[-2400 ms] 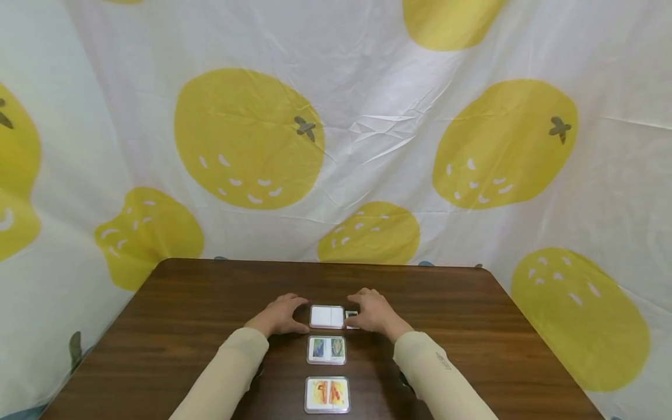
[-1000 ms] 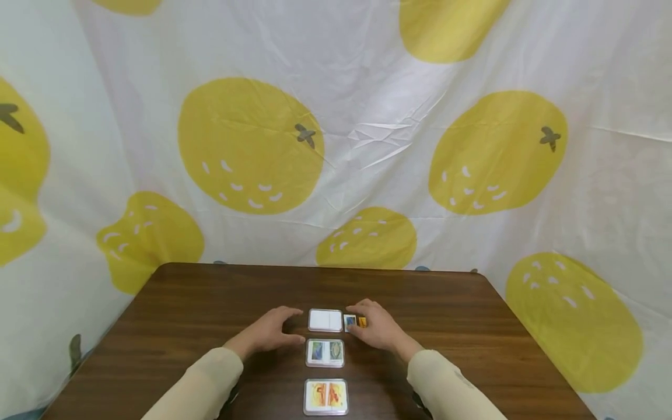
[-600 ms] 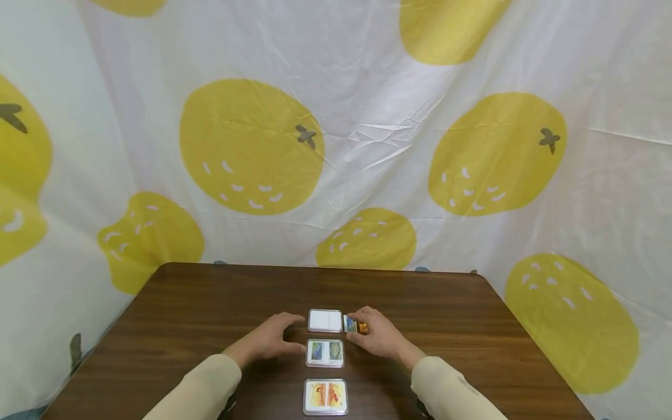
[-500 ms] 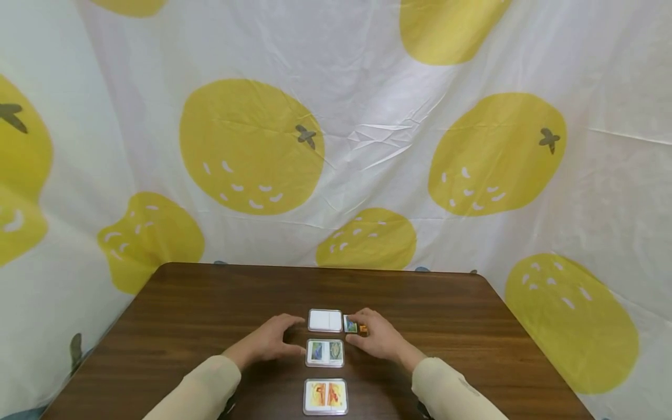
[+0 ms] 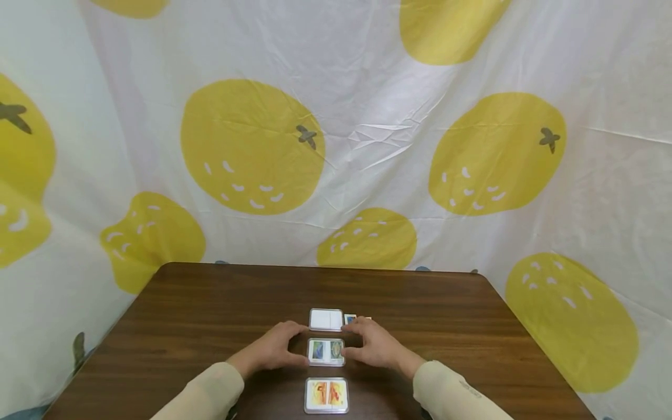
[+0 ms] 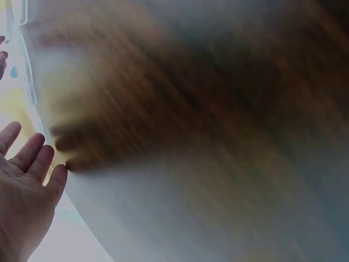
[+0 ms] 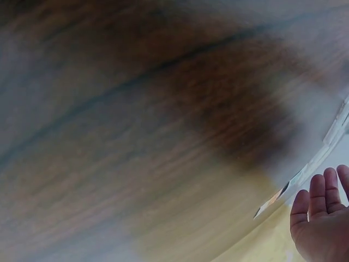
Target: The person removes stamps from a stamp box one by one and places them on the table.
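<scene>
Three clear-edged flat cases lie in a column on the table. The far case (image 5: 326,319) shows blank white, the middle case (image 5: 326,352) two blue-green pictures, the near case (image 5: 326,395) two orange ones. My left hand (image 5: 270,349) is at the middle case's left side, thumb tip near its edge. At its right side is my right hand (image 5: 380,344), its fingertips at the edge; whether they touch cannot be told. In the wrist views, the fingers of the left hand (image 6: 27,188) and right hand (image 7: 324,218) look relaxed. A small picture card (image 5: 349,318) lies beside the far case, partly hidden by my right hand.
The dark wooden table (image 5: 210,297) has rounded far corners. Behind it hangs a white curtain (image 5: 367,105) printed with yellow fruit. A pale edge of another card (image 5: 368,318) peeks out behind my right hand.
My right hand has come away from the small cards and moved nearer to me, to the middle case's right side. My left hand has also shifted slightly nearer to me.
</scene>
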Tool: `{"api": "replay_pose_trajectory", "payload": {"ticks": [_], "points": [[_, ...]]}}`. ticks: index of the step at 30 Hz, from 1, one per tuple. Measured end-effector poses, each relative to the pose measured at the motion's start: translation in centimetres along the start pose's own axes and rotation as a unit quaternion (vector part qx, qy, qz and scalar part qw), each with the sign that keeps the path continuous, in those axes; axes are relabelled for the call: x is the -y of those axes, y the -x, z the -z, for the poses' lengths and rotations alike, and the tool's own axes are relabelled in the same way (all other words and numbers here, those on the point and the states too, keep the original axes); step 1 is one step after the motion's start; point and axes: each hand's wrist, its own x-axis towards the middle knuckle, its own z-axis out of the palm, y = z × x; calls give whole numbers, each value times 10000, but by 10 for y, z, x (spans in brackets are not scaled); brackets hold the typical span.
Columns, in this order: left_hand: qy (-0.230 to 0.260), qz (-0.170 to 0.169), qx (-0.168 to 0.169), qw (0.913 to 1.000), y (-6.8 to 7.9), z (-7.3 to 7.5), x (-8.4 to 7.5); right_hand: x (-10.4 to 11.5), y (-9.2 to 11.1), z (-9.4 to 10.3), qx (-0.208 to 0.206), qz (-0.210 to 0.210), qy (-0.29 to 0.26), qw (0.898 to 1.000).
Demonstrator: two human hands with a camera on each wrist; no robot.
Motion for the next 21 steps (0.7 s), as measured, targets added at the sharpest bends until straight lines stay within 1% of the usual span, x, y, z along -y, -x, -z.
{"api": "replay_pose_trajectory", "payload": {"ticks": [5,9,14,21], "points": [[-22,53,-38,10000,1,-5,-3,3,2,-1,181,-105,-30,9998],[-73,76,-107,9999,0,-9,-4,3,2,-2,322,-90,-15,9994],[-276,34,-186,9994,0,-12,-3,0,0,-6,411,-78,192,9989],[-407,137,-167,9989,-1,-14,-3,1,-3,-9,489,-184,441,9977]]}}
